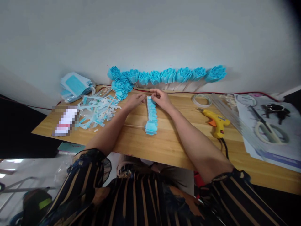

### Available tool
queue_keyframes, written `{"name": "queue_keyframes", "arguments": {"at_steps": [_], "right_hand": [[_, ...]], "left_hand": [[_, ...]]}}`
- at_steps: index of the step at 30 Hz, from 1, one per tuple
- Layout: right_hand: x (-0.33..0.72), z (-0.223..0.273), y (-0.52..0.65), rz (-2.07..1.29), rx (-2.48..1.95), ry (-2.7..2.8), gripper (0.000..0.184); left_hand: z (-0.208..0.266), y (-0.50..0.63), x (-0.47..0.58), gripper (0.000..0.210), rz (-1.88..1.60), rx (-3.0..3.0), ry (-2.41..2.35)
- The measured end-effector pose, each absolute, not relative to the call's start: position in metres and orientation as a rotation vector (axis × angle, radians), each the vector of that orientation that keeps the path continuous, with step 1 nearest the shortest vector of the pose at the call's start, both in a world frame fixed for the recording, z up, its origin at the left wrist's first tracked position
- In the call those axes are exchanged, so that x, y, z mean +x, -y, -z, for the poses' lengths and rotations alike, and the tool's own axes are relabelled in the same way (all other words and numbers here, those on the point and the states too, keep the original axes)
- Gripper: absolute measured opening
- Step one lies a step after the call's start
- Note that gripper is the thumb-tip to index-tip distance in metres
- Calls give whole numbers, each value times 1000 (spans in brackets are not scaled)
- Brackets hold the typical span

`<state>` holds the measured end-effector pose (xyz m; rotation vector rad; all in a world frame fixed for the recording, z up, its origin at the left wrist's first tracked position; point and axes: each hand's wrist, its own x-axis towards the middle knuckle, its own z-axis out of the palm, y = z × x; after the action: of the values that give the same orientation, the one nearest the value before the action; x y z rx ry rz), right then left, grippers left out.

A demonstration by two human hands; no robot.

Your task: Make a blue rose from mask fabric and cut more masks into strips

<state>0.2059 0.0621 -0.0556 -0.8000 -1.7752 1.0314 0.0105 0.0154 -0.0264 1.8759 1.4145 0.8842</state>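
Note:
A strip of overlapping blue petals (152,114), seemingly cut from face-mask cloth, lies lengthwise on the wooden table between my hands. My right hand (161,99) is at the strip's far end, its thumb and fingers bent around the top corner and touching it. Just left of that same end is my left hand (136,101), fingers curled and tips drawn together; whatever may be between them is too small to make out. Behind the hands, a row of finished blue flowers (155,77) on pale stems leans along the wall, with several more bunched at its left end.
Left of me are stacked blue masks (76,84), a heap of cut scraps (100,108) and a blurred-out phone-like item (67,121). To the right lie a tape roll (201,100), a yellow glue gun (217,123), clear glue sticks (231,117), scissors (269,131) and keys (276,110) on papers.

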Motion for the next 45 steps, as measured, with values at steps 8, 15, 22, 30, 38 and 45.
{"name": "queue_keyframes", "arguments": {"at_steps": [8,15,22,30,38,45], "right_hand": [[206,51,-56,-1076,-753,1764,42],[203,51,-55,-1098,-731,1770,41],[208,47,-56,-1225,-695,1687,44],[203,51,-55,-1150,-775,1801,47],[215,49,-57,-1174,-784,1723,48],[213,44,-51,-1262,-743,1665,50]], "left_hand": [[25,-12,17,26,-954,1763,-1316],[30,-15,25,13,-1030,1549,-1396],[37,-19,19,16,-1061,1544,-1367],[35,-17,21,19,-1072,1533,-1347],[28,-13,20,16,-1089,1456,-1361],[27,-13,22,15,-1080,1434,-1355]]}}
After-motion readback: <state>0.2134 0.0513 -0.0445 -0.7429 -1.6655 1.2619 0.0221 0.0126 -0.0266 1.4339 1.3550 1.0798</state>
